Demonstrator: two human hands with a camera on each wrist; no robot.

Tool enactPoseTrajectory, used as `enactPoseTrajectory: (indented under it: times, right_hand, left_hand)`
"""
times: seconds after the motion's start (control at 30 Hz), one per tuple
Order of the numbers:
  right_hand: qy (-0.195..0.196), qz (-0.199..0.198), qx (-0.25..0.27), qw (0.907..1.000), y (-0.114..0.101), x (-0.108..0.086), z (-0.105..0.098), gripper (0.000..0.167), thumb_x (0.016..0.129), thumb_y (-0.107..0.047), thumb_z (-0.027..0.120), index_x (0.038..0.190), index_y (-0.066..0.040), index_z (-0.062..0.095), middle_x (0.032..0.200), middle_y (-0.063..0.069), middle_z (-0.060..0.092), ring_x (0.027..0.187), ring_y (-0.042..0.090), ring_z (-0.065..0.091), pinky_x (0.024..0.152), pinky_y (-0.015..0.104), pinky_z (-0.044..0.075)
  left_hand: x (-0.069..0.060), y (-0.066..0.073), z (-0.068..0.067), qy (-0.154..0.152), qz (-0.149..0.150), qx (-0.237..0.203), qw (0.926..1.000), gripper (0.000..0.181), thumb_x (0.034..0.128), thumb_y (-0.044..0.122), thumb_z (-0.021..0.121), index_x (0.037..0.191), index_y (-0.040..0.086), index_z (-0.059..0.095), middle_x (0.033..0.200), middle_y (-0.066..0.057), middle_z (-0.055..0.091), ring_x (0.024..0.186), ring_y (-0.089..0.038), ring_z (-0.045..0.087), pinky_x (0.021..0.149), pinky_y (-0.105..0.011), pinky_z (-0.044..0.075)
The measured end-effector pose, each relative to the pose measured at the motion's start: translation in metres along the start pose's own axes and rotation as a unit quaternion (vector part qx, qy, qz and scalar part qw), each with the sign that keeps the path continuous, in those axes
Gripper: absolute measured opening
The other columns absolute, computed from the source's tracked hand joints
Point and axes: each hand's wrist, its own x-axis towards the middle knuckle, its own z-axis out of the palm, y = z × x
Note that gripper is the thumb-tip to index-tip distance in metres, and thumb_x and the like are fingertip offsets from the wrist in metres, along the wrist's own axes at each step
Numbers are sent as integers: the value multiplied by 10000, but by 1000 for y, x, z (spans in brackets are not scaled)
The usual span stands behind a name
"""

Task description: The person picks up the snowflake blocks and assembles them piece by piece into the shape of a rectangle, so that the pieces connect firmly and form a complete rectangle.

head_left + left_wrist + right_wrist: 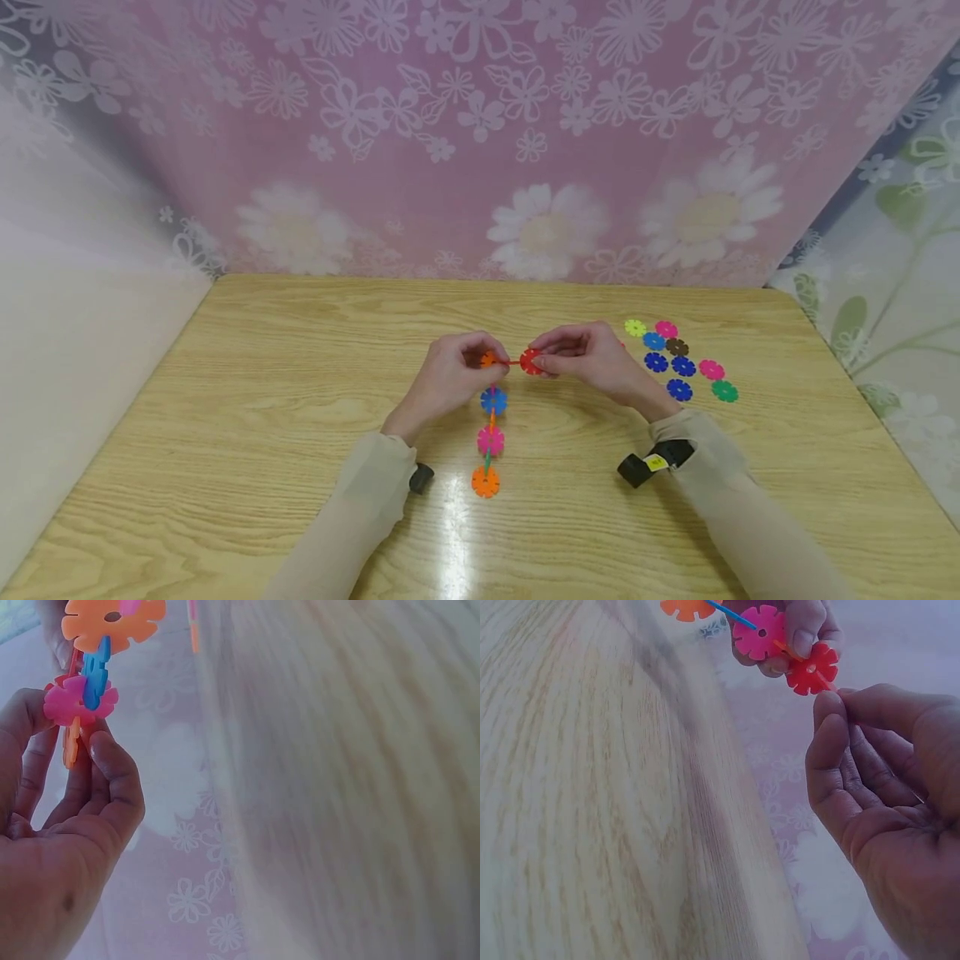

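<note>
My left hand (457,372) pinches the upper end of a chain of notched discs, at an orange disc (488,359). From there the chain runs toward me through a blue disc (493,402), a pink disc (491,441) and an orange disc (485,482), with other discs set edge-on between them. My right hand (592,360) pinches a red disc (531,362), which touches an edge-on red disc (513,362) beside the left fingertips. In the right wrist view, a red disc (812,668) faces the camera between both hands' fingertips.
Several loose discs lie on the wooden table (300,350) to the right, among them a yellow one (635,328), a brown one (677,347) and a green one (724,392). One red edge shows behind my right hand. A flowered curtain (420,167) stands behind the table.
</note>
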Motion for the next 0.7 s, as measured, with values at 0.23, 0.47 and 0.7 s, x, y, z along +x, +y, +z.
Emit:
enactPoseTrajectory:
  times: [0.23,0.47,0.7]
  right_hand:
    - [94,37,71,9999,-1,2,4,243,938,-72,728,1154,40,716,1038,189,761,837,260,761,780,408,628]
    - [99,14,-16,9999,-2,1,9,228,950,-86,715,1152,20,719,1019,162,766,837,301,749,749,397,621]
    - [21,-44,-360,9993,2,-2,1,327,956,-196,734,1232,-26,694,1121,129,753,933,231,746,813,365,612]
  left_hand:
    - [2,-1,1,41,21,-19,10000,93,921,137,744,986,74,763,976,20,747,765,-140,623,704,-257,511]
    - [2,0,1,-37,-19,126,9999,79,934,164,739,978,103,765,970,32,744,802,-149,649,749,-302,535]
    - [2,-1,-1,-22,-152,104,9998,71,920,193,751,972,146,758,993,44,741,818,-132,652,763,-289,544]
